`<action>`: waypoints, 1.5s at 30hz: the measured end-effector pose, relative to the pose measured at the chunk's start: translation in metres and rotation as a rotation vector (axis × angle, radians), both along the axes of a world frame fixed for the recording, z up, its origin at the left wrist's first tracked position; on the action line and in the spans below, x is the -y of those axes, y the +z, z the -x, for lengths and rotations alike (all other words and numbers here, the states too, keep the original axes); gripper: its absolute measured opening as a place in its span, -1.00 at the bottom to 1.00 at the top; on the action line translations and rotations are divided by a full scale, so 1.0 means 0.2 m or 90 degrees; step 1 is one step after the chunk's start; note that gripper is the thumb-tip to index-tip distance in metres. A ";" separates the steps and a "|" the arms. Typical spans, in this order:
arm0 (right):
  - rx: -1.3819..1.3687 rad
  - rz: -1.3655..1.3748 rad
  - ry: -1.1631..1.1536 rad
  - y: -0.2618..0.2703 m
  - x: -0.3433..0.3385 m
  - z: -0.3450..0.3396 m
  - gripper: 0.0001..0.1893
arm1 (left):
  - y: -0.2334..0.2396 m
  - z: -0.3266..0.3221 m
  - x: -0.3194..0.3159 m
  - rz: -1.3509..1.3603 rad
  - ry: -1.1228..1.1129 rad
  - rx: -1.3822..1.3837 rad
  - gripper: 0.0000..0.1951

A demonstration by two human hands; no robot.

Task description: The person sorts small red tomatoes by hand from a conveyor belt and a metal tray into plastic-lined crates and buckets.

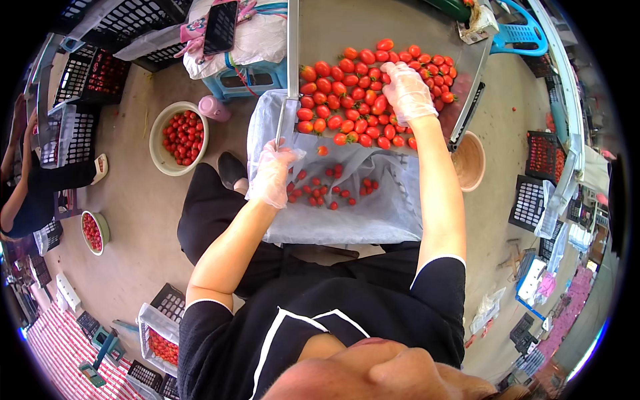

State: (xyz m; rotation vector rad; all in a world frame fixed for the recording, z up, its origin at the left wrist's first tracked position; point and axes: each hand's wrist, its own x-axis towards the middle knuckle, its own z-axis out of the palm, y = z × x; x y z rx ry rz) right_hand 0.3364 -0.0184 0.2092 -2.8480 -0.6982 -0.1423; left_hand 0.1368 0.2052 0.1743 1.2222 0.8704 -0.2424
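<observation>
Red cherry tomatoes (357, 93) cover the front part of a metal sorting tray (345, 30). My right hand (407, 92), in a clear plastic glove, lies over the tomatoes at the right, fingers pointing away from me; its palm side is hidden. My left hand (272, 172), also gloved, has its fingers around the lower end of a metal rail (286, 110) on the tray's left side. Below the tray's front edge stands a crate lined with pale sheeting (345, 232), with scattered tomatoes (315, 192) inside. A single tomato (322, 150) is just past the tray's edge, above the crate.
At left on the floor are a tomato-filled basin (155, 150) and a pink cup (215, 108). A blue stool (240, 82) carries a covered cushion and a phone (220, 27). Another basin (472, 162) stands right of the tray. A person (30, 200) is at far left.
</observation>
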 end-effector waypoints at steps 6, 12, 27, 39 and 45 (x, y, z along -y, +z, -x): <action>-0.233 -0.911 -0.358 0.06 0.22 0.07 -0.87 | 0.00 0.00 0.01 0.010 0.023 0.005 -0.28; -0.130 -0.503 -0.159 -0.01 0.25 0.16 -0.75 | 0.03 -0.01 0.03 0.016 0.017 -0.002 -0.25; -0.032 -0.078 -0.092 -0.04 -0.03 0.23 -0.66 | 0.03 -0.01 0.01 0.034 0.029 -0.002 -0.27; -0.040 0.024 0.008 -0.06 -0.20 0.14 -0.72 | 0.03 -0.01 0.01 0.013 0.014 -0.009 -0.25; -0.343 -0.809 -0.283 0.06 0.08 0.24 -0.85 | 0.00 0.01 0.00 0.032 0.031 -0.003 -0.24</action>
